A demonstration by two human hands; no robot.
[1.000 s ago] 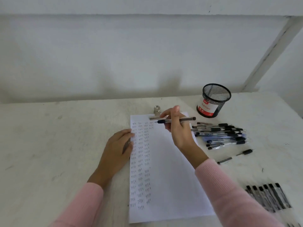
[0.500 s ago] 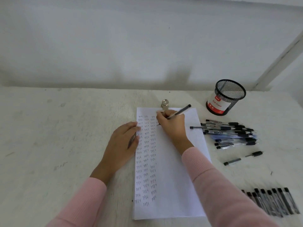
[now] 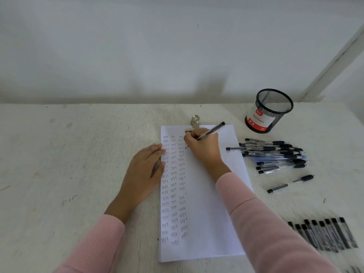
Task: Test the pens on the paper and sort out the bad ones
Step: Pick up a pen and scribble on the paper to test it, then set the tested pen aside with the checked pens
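White table [image 3: 59, 154] against a pale wall. Paper sheet [image 3: 208, 223] lies lengthwise at centre, 3 columns of handwritten "test" down its left part, right part blank. Pink sleeves on both arms. Left hand [image 3: 143, 174] lies flat, fingers straight and close together, fingertips pressing on the sheet's left edge, palm on the table. Right hand [image 3: 202, 146] sits at the top of the sheet, fingers curled and pinching the held pen [image 3: 211, 131], tip down on the paper by the top of column 3, capped end tilted up and to the right. Pen pile [image 3: 275, 154] on the table just right of the sheet, loosely stacked, mostly lying sideways. Pen row [image 3: 325, 235] at the lower right, side by side, blurred, well apart from the pile. Black mesh cup [image 3: 269, 110] with a red and white "Ball Pens" label stands behind the pile. 1 loose pen [image 3: 289, 184] lies between the pile and the row. Metal clip [image 3: 195, 122] at the sheet's top edge, just beside the right hand.
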